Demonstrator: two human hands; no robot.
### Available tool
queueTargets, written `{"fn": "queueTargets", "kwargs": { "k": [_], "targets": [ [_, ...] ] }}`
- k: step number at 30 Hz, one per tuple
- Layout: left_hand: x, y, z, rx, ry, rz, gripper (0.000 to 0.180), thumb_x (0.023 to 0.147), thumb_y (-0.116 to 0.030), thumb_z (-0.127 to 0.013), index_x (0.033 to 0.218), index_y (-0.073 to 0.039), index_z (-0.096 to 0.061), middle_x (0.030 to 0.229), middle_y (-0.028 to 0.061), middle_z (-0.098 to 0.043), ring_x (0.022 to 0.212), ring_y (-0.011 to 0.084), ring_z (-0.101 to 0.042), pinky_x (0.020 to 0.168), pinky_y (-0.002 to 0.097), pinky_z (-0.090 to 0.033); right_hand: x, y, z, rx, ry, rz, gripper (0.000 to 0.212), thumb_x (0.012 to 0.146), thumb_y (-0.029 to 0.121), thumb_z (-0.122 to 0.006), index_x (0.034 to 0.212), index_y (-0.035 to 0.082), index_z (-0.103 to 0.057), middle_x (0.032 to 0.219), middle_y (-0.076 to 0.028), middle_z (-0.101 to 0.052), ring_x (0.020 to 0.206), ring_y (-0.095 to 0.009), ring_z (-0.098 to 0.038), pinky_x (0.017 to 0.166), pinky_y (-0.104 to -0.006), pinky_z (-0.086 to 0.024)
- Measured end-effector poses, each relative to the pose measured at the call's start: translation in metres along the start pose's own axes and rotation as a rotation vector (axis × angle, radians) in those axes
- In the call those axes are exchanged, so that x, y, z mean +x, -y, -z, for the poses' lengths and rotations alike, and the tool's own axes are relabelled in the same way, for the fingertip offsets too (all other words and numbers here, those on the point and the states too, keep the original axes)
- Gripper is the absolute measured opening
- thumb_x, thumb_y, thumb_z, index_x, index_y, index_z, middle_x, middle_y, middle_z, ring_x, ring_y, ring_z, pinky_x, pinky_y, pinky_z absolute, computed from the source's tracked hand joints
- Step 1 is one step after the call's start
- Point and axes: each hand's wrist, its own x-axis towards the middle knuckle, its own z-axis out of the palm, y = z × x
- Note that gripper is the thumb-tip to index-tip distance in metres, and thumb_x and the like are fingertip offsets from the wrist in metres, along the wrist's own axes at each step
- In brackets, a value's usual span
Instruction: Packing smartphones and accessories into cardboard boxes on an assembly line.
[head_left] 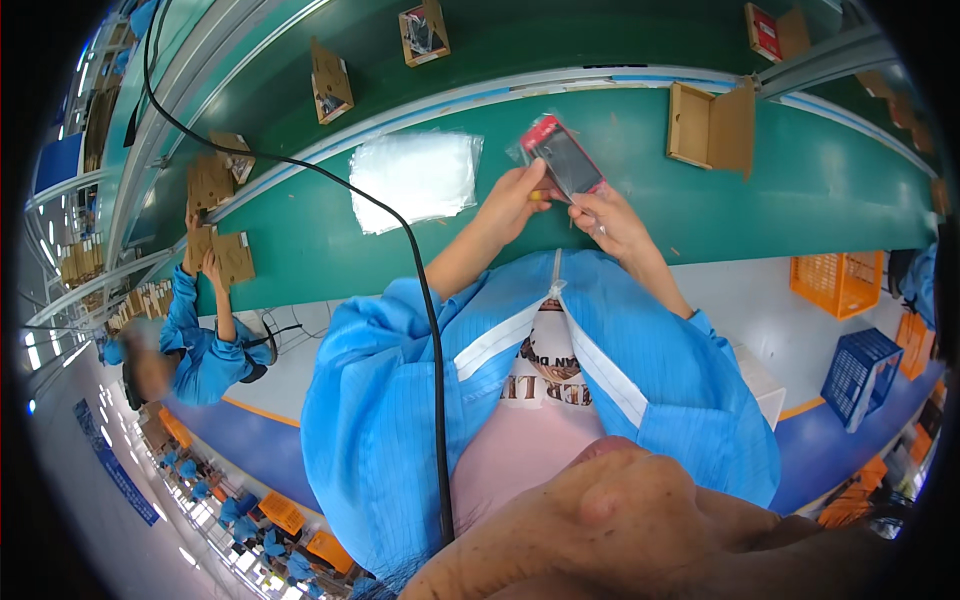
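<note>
Over the green bench I hold a flat rectangular item (572, 162) with a dark face and red edges, tilted, partly in a clear plastic bag. My left hand (517, 203) is closed on its left edge, the thumb pointing up along it. A bit of yellow shows at those fingers. My right hand (612, 222) pinches the lower right corner and the bag's film. To the left lies a stack of clear plastic bags (415, 180). An opened cardboard box (712, 128) sits to the right of the item.
Beyond the green bench (560, 235) runs a belt carrying open cardboard boxes (330, 85). A black cable (395, 215) hangs across my left side. At far left a co-worker (205, 340) handles cardboard. Orange (835, 285) and blue crates (860, 372) stand at right.
</note>
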Motion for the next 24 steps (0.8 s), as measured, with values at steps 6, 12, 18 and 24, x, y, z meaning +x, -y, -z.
{"fn": "queueTargets", "kwargs": {
  "k": [6,12,18,24],
  "targets": [
    [0.036,0.005,0.021,-0.247,0.080,0.041,0.019,0.088,-0.024,-0.064,0.103,-0.013,-0.058,0.092,0.0014,-0.065,0.078,0.0127,-0.060,0.064,0.0280,-0.047,-0.013,0.018,0.022,-0.234,0.022,-0.038,0.018,0.088,0.003,-0.054,0.105,-0.005,-0.058,0.097,-0.013,-0.065,0.061,-0.007,-0.050,0.044,-0.0161,-0.034],
    [0.037,-0.026,0.009,-0.016,-0.118,-0.408,0.017,0.089,-0.017,-0.063,0.105,-0.011,-0.057,0.091,0.0003,-0.064,0.074,0.0091,-0.058,0.062,0.0218,-0.045,-0.038,0.053,0.135,-1.033,-0.973,0.977,0.029,0.087,0.020,-0.063,0.106,-0.002,-0.059,0.095,-0.010,-0.064,0.071,-0.016,-0.056,0.066,-0.0306,-0.049],
    [0.031,-0.053,-0.037,0.516,-0.295,-0.829,0.019,0.084,-0.011,-0.066,0.102,-0.005,-0.064,0.094,0.0050,-0.063,0.086,0.0137,-0.059,0.075,0.0272,-0.047,-0.022,0.130,0.130,-1.232,-1.043,0.834,0.044,0.088,0.037,-0.060,0.080,-0.006,-0.060,0.072,-0.016,-0.063,0.064,-0.023,-0.062,0.062,-0.0354,-0.050],
    [0.055,-0.038,-0.062,1.118,-0.306,-1.426,0.039,0.063,0.001,-0.067,0.101,-0.007,-0.065,0.104,0.0107,-0.063,0.098,0.0315,-0.055,0.086,0.0370,-0.046,0.030,0.028,0.051,-1.259,-0.623,1.020,0.016,0.088,0.015,-0.058,0.081,0.000,-0.060,0.074,-0.021,-0.058,0.065,-0.041,-0.057,0.056,-0.0467,-0.045]
  ]
}}
